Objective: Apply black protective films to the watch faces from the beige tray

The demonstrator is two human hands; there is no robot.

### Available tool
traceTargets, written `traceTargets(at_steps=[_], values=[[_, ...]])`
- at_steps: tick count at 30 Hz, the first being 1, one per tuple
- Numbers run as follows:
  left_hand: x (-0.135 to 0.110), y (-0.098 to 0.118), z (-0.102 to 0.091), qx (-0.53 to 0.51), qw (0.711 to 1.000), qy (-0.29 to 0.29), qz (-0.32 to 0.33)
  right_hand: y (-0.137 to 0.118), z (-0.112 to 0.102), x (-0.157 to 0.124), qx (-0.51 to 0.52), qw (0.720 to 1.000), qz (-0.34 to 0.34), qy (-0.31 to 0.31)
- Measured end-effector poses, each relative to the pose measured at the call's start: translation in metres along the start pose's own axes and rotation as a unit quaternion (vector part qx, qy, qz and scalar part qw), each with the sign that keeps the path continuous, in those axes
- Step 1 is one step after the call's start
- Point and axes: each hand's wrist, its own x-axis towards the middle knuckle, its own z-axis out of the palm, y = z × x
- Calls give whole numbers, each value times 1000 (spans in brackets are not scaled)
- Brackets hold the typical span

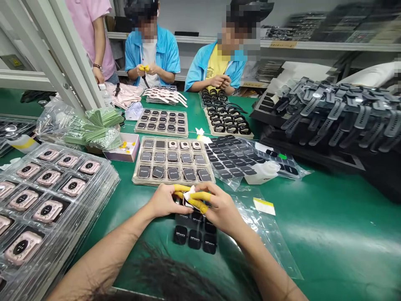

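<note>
My left hand (164, 200) and my right hand (219, 207) meet over the green table, both wearing yellow finger cots. Together they pinch a small watch body (188, 200) with a white film on its face. Below my hands lies a sheet of black screen stickers (194, 240) on the table. Just beyond my hands stands a clear tray (173, 161) holding rows of watch bodies, most covered with dark screen films.
Stacked trays of pink watch bodies (46, 196) fill the left. A second tray (162, 122), green straps in a bag (97, 129), a sticker sheet in plastic (241, 161) and black straps (338, 113) lie further off. Two seated people and one standing person work across the table.
</note>
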Motion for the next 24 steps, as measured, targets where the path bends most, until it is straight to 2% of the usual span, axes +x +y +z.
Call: traceTargets(at_steps=[3, 6, 9, 12, 14, 16, 20, 22, 24], values=[[0, 2, 2, 47, 999, 18, 7, 5, 3, -2, 0, 1000, 15, -10], [0, 2, 3, 74, 997, 19, 12, 8, 2, -1, -38, 999, 25, 22], [1, -1, 4, 75, 996, 48, 3, 10, 3, 0, -48, 998, -4, 31], [1, -3, 4, 76, 996, 37, 15, 13, 7, 0, -25, 999, -41, 22], [2, -3, 5, 76, 996, 31, 16, 13, 10, 0, -53, 996, -29, 59], [2, -2, 5, 77, 996, 50, 11, 12, 13, 0, -82, 993, -13, 90], [1, -2, 6, 69, 997, 44, 14, 9, 19, 0, -79, 993, -37, 81], [-1, -2, 5, 57, 998, 37, 15, 14, 15, -1, -130, 986, -16, 104], [-2, -1, 3, 45, 998, 46, 28, 25, 0, -3, -206, 970, 30, 123]])
